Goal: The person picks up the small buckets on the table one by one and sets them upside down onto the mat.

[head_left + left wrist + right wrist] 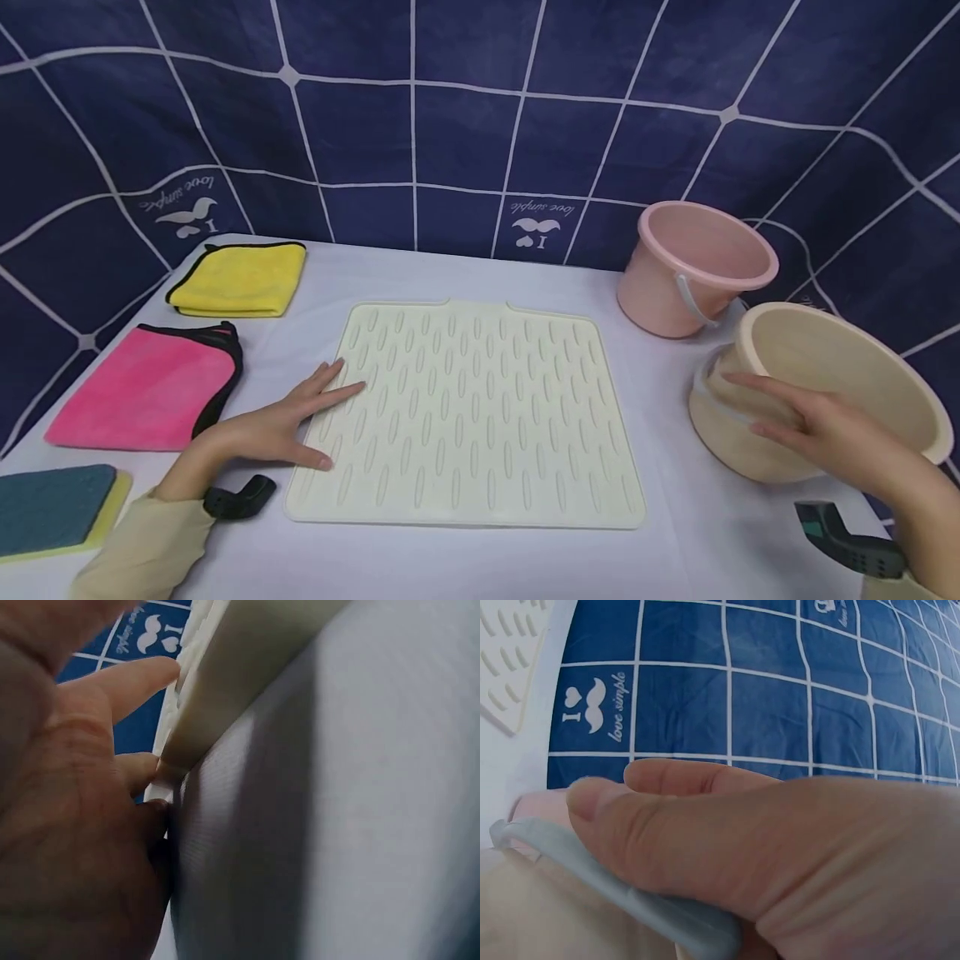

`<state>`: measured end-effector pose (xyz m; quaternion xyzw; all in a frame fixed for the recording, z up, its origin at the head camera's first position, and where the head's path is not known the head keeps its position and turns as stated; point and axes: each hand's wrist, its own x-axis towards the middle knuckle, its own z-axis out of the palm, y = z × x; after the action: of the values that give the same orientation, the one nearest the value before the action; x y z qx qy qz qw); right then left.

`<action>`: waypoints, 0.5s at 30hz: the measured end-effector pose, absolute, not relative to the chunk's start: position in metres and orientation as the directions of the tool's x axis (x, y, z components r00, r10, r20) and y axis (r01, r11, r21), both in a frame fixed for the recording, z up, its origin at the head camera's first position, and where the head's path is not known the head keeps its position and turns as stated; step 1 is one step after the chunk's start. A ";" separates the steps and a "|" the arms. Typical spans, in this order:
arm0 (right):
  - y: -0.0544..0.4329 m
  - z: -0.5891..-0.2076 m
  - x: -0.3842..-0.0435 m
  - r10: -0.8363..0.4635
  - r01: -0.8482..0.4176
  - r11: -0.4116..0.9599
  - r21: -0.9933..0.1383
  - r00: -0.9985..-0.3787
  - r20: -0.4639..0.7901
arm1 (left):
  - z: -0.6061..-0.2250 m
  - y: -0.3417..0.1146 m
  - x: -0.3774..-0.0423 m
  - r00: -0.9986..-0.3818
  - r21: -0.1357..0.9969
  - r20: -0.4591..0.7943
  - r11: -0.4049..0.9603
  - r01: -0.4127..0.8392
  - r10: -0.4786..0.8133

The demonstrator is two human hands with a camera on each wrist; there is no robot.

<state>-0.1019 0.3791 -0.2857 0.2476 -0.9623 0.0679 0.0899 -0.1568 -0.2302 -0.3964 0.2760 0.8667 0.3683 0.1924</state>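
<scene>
My left hand (272, 423) lies with spread fingers across the left edge of a cream mat (472, 417) with rows of raised oblong ridges. In the left wrist view its fingers (142, 682) reach to the mat's edge (240, 667). On the right, my right hand (840, 425) is in front of a beige bucket (772, 342), index finger and thumb straight and parted. The right wrist view shows the thumb (604, 810) close over the bucket's grey handle (622, 896), which the hand partly hides.
A pink bucket (656, 287) stands behind the beige one. Along the left lie a folded yellow cloth (240, 279), a pink cloth (150, 383) with black edging and a green-and-yellow sponge (56, 508). Dark blue checked fabric (465, 142) hangs behind the white-covered table (450, 562).
</scene>
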 end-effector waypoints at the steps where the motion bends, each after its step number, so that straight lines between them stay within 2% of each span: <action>1: 0.379 -0.285 -0.101 -0.456 -0.479 0.874 -0.084 -0.867 0.202 | -0.398 -0.230 -0.157 -0.768 0.737 -0.129 0.579 0.349 0.627; 9: 0.387 -0.284 -0.093 -0.466 -0.516 0.845 -0.141 -0.840 0.279 | -0.399 -0.228 -0.158 -0.774 0.718 -0.141 0.602 0.349 0.617; 15: 0.387 -0.271 -0.081 -0.403 -0.503 0.841 -0.202 -0.830 0.386 | -0.400 -0.230 -0.156 -0.778 0.719 -0.147 0.606 0.341 0.611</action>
<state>-0.0811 0.3866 -0.2709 0.2397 -0.9447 0.1493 0.1667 -0.1565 -0.2301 -0.3997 0.2717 0.8753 0.3507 0.1926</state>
